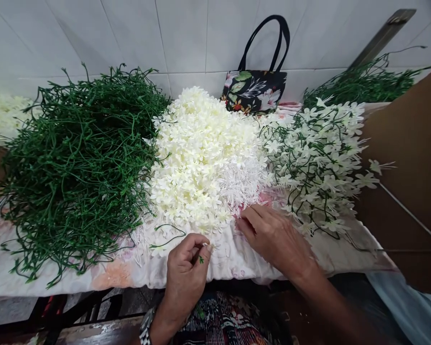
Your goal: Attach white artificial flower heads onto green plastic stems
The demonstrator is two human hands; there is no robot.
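My left hand (187,263) is closed near the table's front edge, thumb against forefinger. A green plastic stem (201,259) shows its forked tip between the fingers, with a bit of white at the fingertips. My right hand (275,235) reaches to the near edge of a heap of thin white stamens (242,184). Its fingers are bent together, and what they pinch is hidden. Behind both hands rises a pile of cream artificial blossoms (197,153). One loose green stem (175,229) lies just beyond my left hand.
A big tangle of green stems (82,163) covers the left side. Flowers on green stems (323,158) are heaped at right, beside a cardboard sheet (409,182). A floral handbag (255,91) stands against the tiled wall (187,38). Patterned cloth (111,275) covers the table.
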